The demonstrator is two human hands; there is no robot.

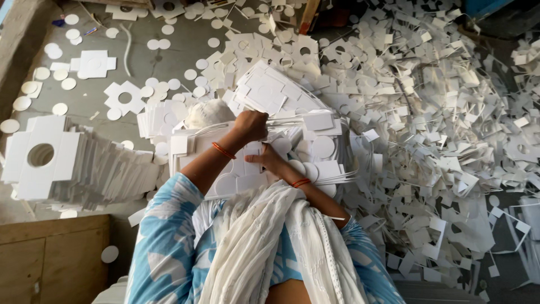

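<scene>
The left hand (pixel 250 125) is closed in a fist on the top edge of a bundle of white die-cut cards (pixel 270 95) that fans up toward 12 o'clock, while the right hand (pixel 269 160) lies flat and fairly wide on the sheets (pixel 236 174) in the lap, fingers pointing to 9 o'clock. To do this well, I judge the flat hand should pin the lower sheets firmly while the fist draws the cards free evenly, so the punched rounds drop out without tearing the cross-shaped blanks. A neat stack (pixel 62 163) of such blanks, each with a round hole, lies at 9 o'clock. Loose discs (pixel 68 83) dot the grey floor (pixel 140 62) toward 10 and 11 o'clock. A deep heap of offcuts (pixel 439 124) fills the side from 1 to 4 o'clock. A wooden box (pixel 50 259) sits at 8 o'clock
</scene>
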